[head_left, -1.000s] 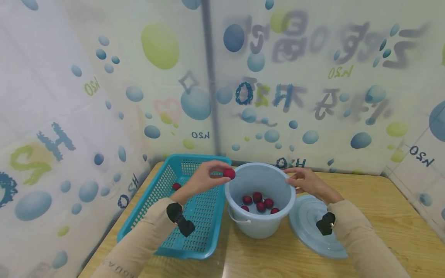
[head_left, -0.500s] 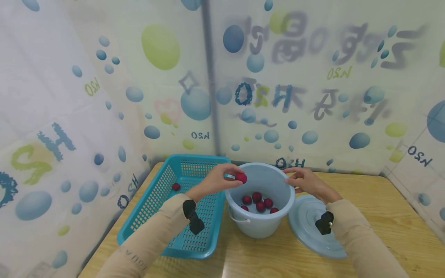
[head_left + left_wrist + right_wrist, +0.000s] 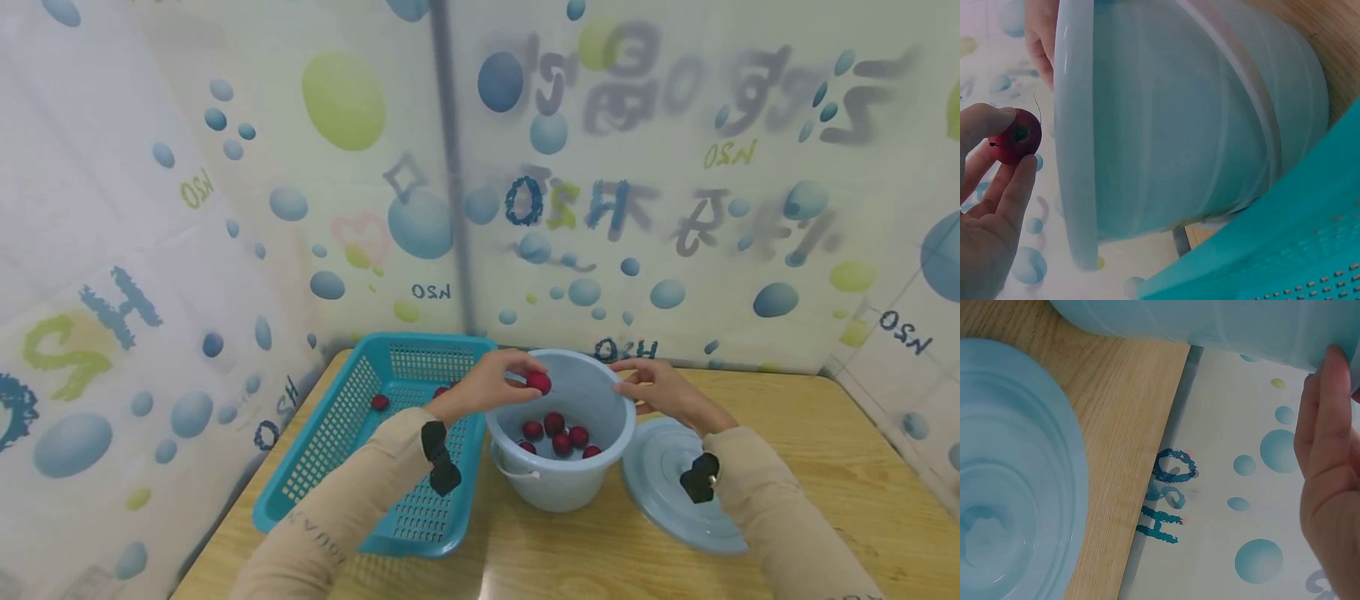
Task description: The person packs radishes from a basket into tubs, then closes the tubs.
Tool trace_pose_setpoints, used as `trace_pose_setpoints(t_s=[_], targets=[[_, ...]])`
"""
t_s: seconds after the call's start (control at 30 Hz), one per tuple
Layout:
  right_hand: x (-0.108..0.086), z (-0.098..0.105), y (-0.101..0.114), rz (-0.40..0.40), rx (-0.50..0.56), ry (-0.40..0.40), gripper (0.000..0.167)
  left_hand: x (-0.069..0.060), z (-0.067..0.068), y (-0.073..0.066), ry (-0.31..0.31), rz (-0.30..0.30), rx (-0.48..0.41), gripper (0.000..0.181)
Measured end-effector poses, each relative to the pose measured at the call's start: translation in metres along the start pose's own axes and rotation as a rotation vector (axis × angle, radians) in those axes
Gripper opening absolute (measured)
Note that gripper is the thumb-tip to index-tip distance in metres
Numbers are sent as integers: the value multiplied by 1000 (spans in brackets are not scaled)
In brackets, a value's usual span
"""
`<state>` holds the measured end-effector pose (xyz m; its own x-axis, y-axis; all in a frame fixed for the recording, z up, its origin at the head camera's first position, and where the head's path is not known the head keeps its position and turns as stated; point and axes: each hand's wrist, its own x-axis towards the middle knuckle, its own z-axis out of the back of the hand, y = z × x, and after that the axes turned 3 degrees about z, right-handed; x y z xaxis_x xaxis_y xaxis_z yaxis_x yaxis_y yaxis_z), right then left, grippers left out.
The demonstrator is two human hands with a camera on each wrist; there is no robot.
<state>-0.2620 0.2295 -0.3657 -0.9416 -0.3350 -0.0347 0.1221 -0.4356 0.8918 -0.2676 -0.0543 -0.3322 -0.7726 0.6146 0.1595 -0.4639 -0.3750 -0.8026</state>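
Note:
My left hand (image 3: 491, 383) pinches a dark red fruit (image 3: 538, 382) over the left part of the light blue bucket's (image 3: 561, 492) mouth. In the left wrist view the fruit (image 3: 1017, 137) sits between thumb and fingertips, its thin stem showing, beside the rim. Several red fruits (image 3: 562, 443) lie on the bucket's bottom. My right hand (image 3: 667, 392) holds the bucket's right rim; in the right wrist view the fingers (image 3: 1334, 406) lie along the outside wall. Two red fruits (image 3: 380, 402) show in the teal basket (image 3: 442, 546), one partly behind my left wrist.
On the wooden table (image 3: 540, 558), the basket stands left of the bucket. A round light blue lid (image 3: 660, 483) lies to the right, partly under my right forearm. Behind the table hangs a patterned sheet (image 3: 645, 208). The bucket's handle (image 3: 517, 473) hangs down at the front.
My left hand has moved right with the fruit, from the bucket's left rim to over its mouth. A second fruit in the basket has come into view. My right hand stays at the rim.

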Motion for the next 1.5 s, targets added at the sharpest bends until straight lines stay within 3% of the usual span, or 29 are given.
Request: trace_pose_setpoints(t_s=[0.27,0.5,0.77,0.97,1.1,1.5], targets=[[0,0,1,6,4,9,49,8,-5,-2,37,3,44,29],[-1,0,1,-5,2,-2,49,10,-6,-4,43,46,48,41],[-2,1,2,27,2,8,49,9,-7,-2,59,61,30,49],[-2,0,1,39,5,11,48,3,0,1,57,33,-18,48],[-1,-1,1,31,8,8,48,-2,9,3,6,34,-32,45],[-1,0,2,29,6,12,48,-24,50,22,-231,35,-47,34]])
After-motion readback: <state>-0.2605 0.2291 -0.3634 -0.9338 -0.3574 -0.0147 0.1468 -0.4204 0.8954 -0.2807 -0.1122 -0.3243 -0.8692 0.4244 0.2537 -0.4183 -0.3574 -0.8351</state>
